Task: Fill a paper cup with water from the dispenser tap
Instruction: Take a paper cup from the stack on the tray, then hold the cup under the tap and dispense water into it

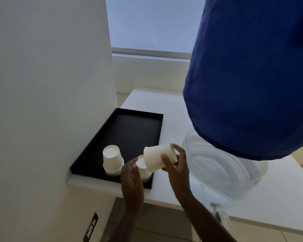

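Because it is just separated from the stack (143, 169), the paper cup (158, 157) lies tilted in the right hand (177, 165), fingers clasped on it, above the black tray's (129, 126) near right corner — the left hand (131, 177) steadies the stack. The tap (217, 213) hangs off the white tabletop's (278, 198) near edge.

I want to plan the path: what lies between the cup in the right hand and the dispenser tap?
In the head view, only the right hand and forearm and bare white counter lie between the paper cup and tap.
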Demonstrator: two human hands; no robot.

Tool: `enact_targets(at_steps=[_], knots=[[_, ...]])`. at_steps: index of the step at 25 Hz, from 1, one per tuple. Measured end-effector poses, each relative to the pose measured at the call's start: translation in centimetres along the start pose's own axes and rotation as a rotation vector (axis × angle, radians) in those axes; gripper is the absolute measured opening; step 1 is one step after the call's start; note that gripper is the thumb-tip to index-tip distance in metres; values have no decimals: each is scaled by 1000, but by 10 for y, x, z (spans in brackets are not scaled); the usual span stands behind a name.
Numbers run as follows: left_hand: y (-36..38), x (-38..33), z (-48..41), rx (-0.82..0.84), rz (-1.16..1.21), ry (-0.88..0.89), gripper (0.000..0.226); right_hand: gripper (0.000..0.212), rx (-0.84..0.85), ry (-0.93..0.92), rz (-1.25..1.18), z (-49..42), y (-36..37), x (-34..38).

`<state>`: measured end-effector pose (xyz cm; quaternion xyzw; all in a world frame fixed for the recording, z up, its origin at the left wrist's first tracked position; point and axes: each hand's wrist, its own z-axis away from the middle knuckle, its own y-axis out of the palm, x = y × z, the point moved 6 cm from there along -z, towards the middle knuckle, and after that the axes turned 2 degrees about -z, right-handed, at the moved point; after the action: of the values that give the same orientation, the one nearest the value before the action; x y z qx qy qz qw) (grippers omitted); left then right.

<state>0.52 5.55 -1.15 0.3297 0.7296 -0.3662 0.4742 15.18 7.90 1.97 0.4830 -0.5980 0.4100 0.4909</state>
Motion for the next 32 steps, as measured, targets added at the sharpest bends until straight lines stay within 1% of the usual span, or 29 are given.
enact_targets(at_steps=[1,2,4,5,6,7,9,10,12,14,17,18,19,21,23,24,25,27,30,32], knots=[[-2,-11,6,-15,40,32,27,42,-1,69,-93,8,-2,-6],[-1,-21,11,9,53,59,25,40,3,138,-194,16,-5,-12],[6,-36,21,101,-1,111,18,36,21,257,-323,32,-12,-20],[9,-42,26,157,-47,133,18,36,38,295,-310,41,-18,-23],[13,-47,31,213,-79,153,17,39,60,301,-218,48,-25,-25],[15,-50,35,279,-105,179,16,45,83,268,-64,55,-33,-27],[23,-57,48,453,-198,275,17,62,131,136,265,68,-51,-27],[28,-58,56,551,-272,336,19,69,161,90,362,73,-56,-28],[40,-59,78,722,-399,451,24,75,220,108,400,83,-66,-34],[52,-60,98,838,-441,504,25,74,236,180,326,91,-77,-40],[68,-61,126,1011,-493,561,25,57,202,220,223,108,-96,-49],[72,-62,132,1036,-494,576,25,54,195,222,226,116,-104,-54],[76,-64,135,1027,-487,579,24,55,201,219,227,124,-111,-59],[84,-70,133,938,-475,568,23,62,193,261,203,139,-126,-75],[95,-76,129,840,-492,537,24,75,79,364,229,148,-150,-98],[102,-78,129,821,-506,525,27,75,-6,414,259,149,-161,-107],[110,-80,131,828,-524,521,31,72,-86,437,286,149,-170,-112],[129,-81,141,905,-605,524,40,67,-187,436,294,142,-179,-116],[149,-74,155,1042,-791,538,53,49,-238,409,264,128,-175,-112],[156,-71,160,1062,-870,588,54,38,-273,374,215,118,-170,-110]])
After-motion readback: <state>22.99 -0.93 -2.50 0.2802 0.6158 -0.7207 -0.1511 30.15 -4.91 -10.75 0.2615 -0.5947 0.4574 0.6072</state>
